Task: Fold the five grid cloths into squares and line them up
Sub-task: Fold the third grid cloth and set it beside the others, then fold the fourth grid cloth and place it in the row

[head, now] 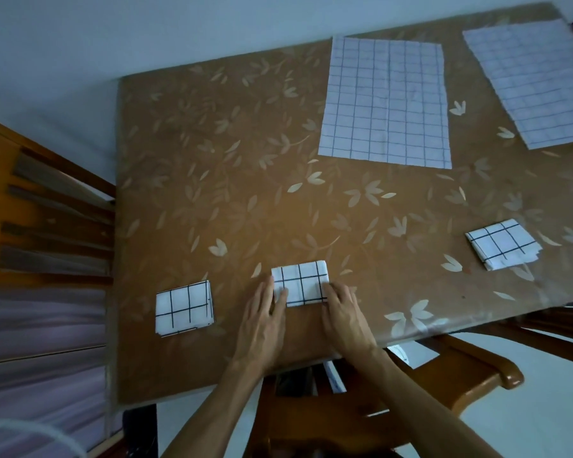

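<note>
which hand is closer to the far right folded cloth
Right. The right hand rests on the middle cloth, left of the far-right folded cloth; the left hand is farther left.

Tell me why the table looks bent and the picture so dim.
Head view: the wide lens bows the table edges; the light is dim, with a pale sheen near the table's right front edge; the far right cloth is smeared at its top corner; the left hand, right hand and the folded cloth between them look fairly sharp.
</note>
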The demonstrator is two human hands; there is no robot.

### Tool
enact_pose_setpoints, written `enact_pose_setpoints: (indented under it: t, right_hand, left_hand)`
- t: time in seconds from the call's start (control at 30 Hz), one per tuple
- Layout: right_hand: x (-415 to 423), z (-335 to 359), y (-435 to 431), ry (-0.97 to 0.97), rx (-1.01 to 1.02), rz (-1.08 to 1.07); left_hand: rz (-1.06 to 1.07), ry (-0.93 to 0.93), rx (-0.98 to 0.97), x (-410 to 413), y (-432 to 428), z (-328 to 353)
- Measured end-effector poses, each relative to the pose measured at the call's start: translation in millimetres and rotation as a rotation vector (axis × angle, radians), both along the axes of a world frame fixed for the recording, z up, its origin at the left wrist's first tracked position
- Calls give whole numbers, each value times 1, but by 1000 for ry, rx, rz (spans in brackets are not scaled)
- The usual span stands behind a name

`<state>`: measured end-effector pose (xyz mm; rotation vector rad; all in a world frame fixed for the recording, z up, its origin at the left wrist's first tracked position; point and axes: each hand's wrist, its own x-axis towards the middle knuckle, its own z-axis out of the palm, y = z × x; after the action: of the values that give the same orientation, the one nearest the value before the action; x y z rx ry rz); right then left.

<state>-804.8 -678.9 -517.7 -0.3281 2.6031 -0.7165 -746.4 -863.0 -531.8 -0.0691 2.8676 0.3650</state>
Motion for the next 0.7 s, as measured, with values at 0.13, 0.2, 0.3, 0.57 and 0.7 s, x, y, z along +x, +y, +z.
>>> enact_pose_setpoints:
  t: [0.13, 0.2, 0.3, 0.57, 0.7]
  right_hand:
    - [4, 6, -11, 7, 6, 54]
    - [9, 9, -15, -1, 28, 15]
    - [16, 22, -12, 2, 35, -4]
    - [2, 58, 10, -4, 29, -108]
    - [-24, 82, 22, -70, 71, -76]
  left_hand:
    - [-86, -41, -4, 14, -3, -2]
    - [-84, -78, 8, 17, -3, 2]
    - [-76, -54, 31, 20, -2, 15]
    - [-52, -2, 153, -13, 3, 55]
    - [-64, 13, 167, -40, 3, 79]
